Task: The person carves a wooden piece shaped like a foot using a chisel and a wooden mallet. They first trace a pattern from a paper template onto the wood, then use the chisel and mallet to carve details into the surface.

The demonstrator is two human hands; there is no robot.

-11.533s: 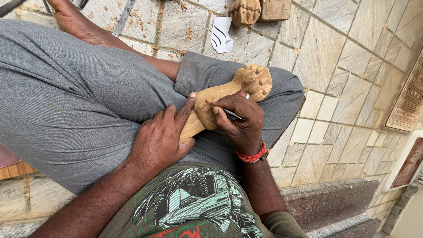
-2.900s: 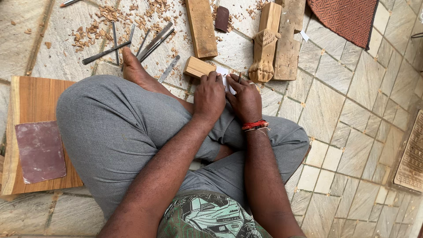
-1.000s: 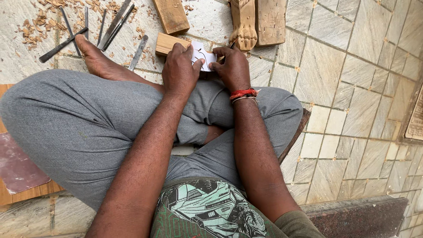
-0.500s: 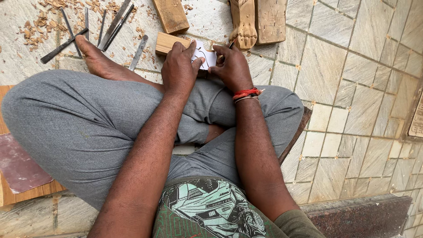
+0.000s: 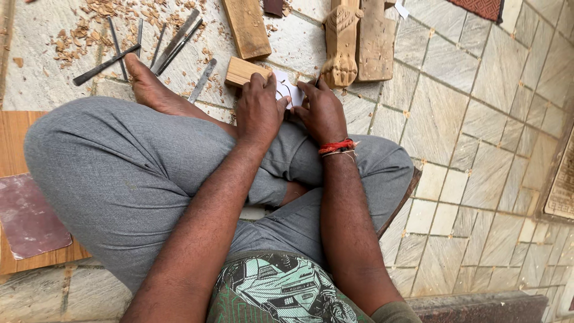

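**Both hands on a paper pattern laid over a wood block**

The person sits cross-legged on the stone-tiled floor (image 5: 466,119), grey trousers filling the near view, both arms reaching forward over the knees. The left hand (image 5: 258,113) lies palm down, its fingers spread and pressing on a small wood block (image 5: 242,70) that rests on the floor just past the shin. On the block's right end lies a white paper cut-out (image 5: 285,90) with dark drawn lines; the left hand's fingertips touch its edge. The right hand (image 5: 323,110), a red thread band at its wrist, comes in from the other side with its fingers bent onto the same paper, so the two hands sit close together, almost touching. Whether the right hand pinches a pen or tool I cannot tell; the fingers hide it.

Just beyond the paper stands a carved wooden piece (image 5: 341,45), flanked by a flat plank (image 5: 375,39), and another plank (image 5: 247,27) lies to the left. Several metal chisels (image 5: 173,45) lie among wood shavings (image 5: 89,30) near the bare foot (image 5: 152,90). A sheet of dark red sandpaper (image 5: 27,215) rests on a board at far left.
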